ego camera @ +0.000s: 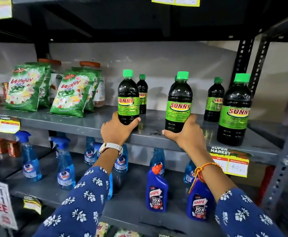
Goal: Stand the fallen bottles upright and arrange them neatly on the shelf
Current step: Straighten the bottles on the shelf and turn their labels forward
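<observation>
While upright, dark green-capped bottles [128,98], left hand [117,130] gripping one

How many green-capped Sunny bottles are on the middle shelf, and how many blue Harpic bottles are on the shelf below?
Sunny bottles: 6 (one is mostly hidden behind the one in the right hand)
Harpic bottles: 2
Total: 8

left hand [117,130], right hand [186,132], upright bottles (gripped) [128,100]
</observation>
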